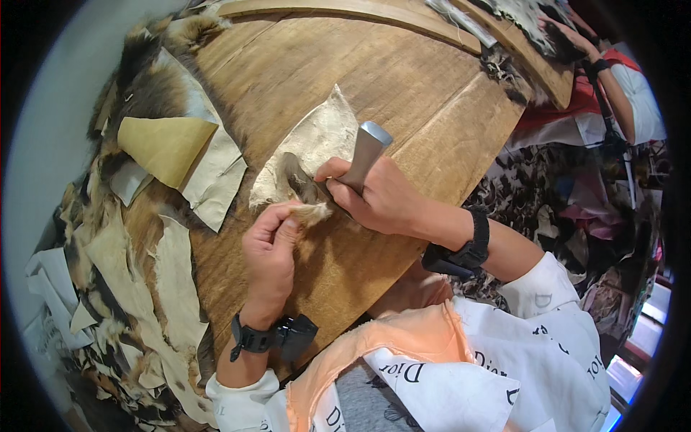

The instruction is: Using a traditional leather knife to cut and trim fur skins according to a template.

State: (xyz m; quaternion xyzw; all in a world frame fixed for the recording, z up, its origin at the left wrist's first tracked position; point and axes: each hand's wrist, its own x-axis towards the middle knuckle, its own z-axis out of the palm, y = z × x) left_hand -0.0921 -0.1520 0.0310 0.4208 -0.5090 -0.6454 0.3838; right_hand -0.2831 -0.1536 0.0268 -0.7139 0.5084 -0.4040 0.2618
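Note:
A cream fur pelt piece (pixel 319 129), skin side up with a pointed far end, lies on the wooden board in front of me. Its near edge curls up and shows brownish fur. My left hand (pixel 272 248) pinches a pale furry edge of it between thumb and fingers. Close beside, my right hand (pixel 378 194) is closed around a brown-handled tool (pixel 366 155) with a silver end, held tilted over the piece. The tool's working end is hidden by my fingers and the fur.
The wooden board (pixel 403 93) fills the middle. On the left lie pelts (pixel 155 86), a folded tan sheet (pixel 165 147) and long hide strips (pixel 176 277). Wooden slats (pixel 353 11) edge the far side. At the far right a co-worker's arm (pixel 622 97) reaches over fur; scraps (pixel 533 187) heap below.

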